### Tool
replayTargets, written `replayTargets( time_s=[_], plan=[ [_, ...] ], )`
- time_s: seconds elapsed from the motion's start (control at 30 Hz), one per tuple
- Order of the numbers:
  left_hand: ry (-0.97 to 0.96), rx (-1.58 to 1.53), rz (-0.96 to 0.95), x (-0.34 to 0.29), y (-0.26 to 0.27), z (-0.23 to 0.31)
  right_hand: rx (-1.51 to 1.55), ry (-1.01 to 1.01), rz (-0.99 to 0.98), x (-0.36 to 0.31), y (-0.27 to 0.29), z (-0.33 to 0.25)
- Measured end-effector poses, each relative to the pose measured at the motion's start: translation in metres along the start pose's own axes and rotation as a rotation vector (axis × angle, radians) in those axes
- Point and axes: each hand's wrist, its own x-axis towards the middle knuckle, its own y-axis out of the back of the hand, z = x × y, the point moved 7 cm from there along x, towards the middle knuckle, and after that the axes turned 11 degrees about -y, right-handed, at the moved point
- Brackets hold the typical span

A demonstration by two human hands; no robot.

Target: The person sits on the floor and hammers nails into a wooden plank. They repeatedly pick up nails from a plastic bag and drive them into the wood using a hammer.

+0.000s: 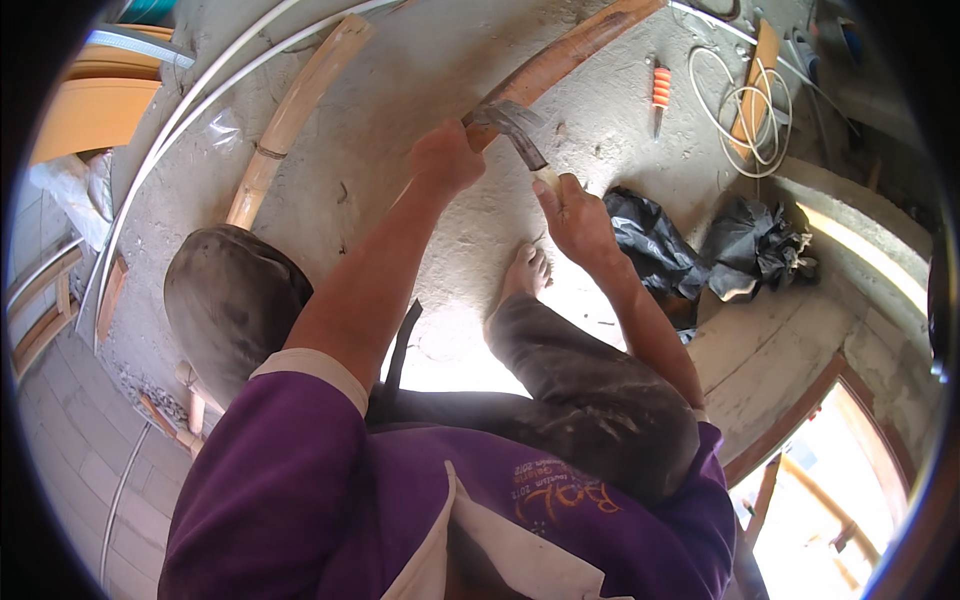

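My right hand (582, 222) is closed round the pale handle of a hammer (527, 150). The hammer's metal head lies over the near end of a long reddish-brown length of wood (570, 62); whether the two touch, I cannot tell. That near end is in the grip of my left hand (447, 158), whose fingers are wrapped round it. From there the wood stretches away to the far right, past the top of the view. My bare foot (527, 270) rests on the floor below the hammer.
A pale wooden pole (300, 115) and long white pipes (190, 120) lie to the left. On the right are an orange-handled tool (661, 90), a coil of white cable (745, 110) on a wood strip, and crumpled black plastic (745, 245). Yellow-orange panels (95, 115) stand far left.
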Motion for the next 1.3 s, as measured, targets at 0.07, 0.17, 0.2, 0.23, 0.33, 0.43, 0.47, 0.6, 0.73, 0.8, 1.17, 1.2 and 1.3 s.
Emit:
replayTargets(
  time_s=[0.07, 0.17, 0.2, 0.23, 0.33, 0.43, 0.47, 0.6, 0.73, 0.8, 1.17, 1.2, 1.3],
  plan=[
    [0.007, 0.007, -0.005, 0.001, -0.003, 0.0, -0.006, 0.018, 0.021, 0.002, -0.004, 0.009],
    [0.004, 0.016, -0.001, 0.003, -0.006, 0.001, -0.01, 0.048, 0.07, 0.003, -0.004, 0.018],
    [0.003, 0.02, 0.001, 0.003, -0.006, 0.002, -0.004, 0.033, 0.071, 0.002, -0.004, 0.02],
    [0.012, 0.019, 0.001, 0.002, -0.006, 0.002, 0.003, 0.017, 0.074, 0.001, -0.004, 0.021],
    [0.032, 0.012, 0.007, 0.001, -0.005, 0.003, -0.006, 0.002, 0.077, -0.004, 0.003, 0.013],
    [0.031, -0.004, 0.012, 0.001, -0.003, 0.004, -0.105, -0.194, -0.134, -0.004, -0.001, 0.01],
    [0.031, -0.006, 0.009, 0.0, -0.002, 0.005, -0.103, -0.199, -0.158, -0.003, -0.003, 0.01],
    [0.04, -0.028, 0.034, -0.003, 0.001, 0.005, -0.103, -0.235, -0.177, -0.004, -0.002, 0.011],
    [0.058, -0.084, 0.001, -0.008, 0.004, 0.007, -0.003, -0.148, -0.057, -0.021, 0.026, -0.012],
    [0.056, -0.096, 0.012, -0.005, 0.001, 0.007, 0.001, -0.021, 0.069, -0.029, 0.033, -0.015],
    [0.042, -0.038, 0.061, -0.005, -0.01, 0.003, 0.18, 0.3, 0.301, -0.036, 0.057, -0.031],
    [0.027, -0.035, 0.084, -0.002, -0.008, 0.005, 0.006, 0.233, 0.229, -0.024, 0.035, -0.014],
    [0.01, -0.038, 0.11, 0.001, -0.01, 0.004, -0.233, 0.111, 0.073, -0.002, 0.01, 0.018]
  ],
)
